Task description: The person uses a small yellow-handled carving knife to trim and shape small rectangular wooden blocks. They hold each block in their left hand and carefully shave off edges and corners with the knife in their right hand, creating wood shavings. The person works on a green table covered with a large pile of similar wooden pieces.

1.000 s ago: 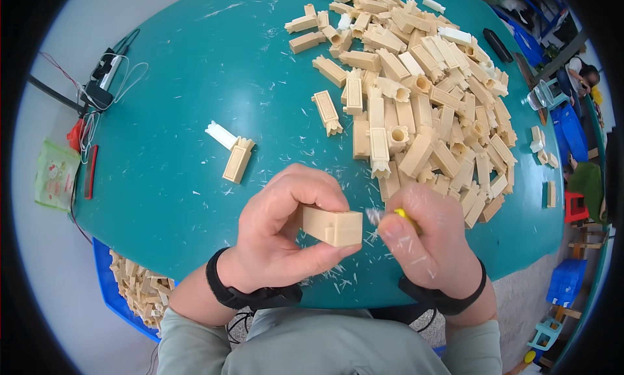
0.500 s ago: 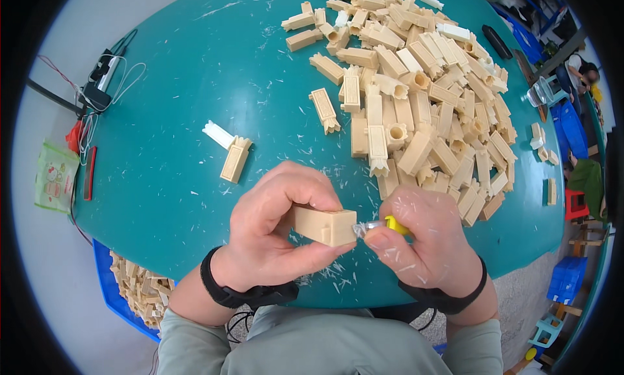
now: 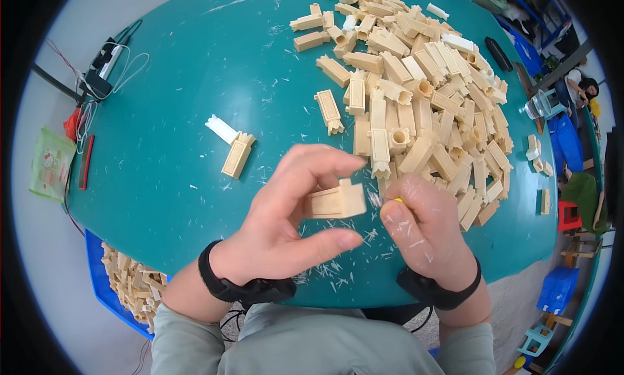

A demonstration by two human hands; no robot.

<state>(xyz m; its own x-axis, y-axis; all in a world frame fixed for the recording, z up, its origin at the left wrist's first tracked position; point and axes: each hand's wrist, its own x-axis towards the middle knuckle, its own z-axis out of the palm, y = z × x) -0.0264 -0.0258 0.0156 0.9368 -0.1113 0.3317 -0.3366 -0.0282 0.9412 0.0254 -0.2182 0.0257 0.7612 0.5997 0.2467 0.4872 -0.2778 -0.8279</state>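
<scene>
STEP: block (image 3: 335, 203) orienting, apparently | LEFT grip (image 3: 276, 212): cradles block, thumb apart | RIGHT grip (image 3: 430, 235): closed on tool (image 3: 398, 200), right of block | NEXT: calls for firmer hold

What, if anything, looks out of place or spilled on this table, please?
Thin, pale shavings lie strewn over the smooth green table, and some cling to the right hand, which looks untidy. One white, elongated piece and one beige, rectangular block lie together, set apart to the left of the large heap of beige blocks.
</scene>
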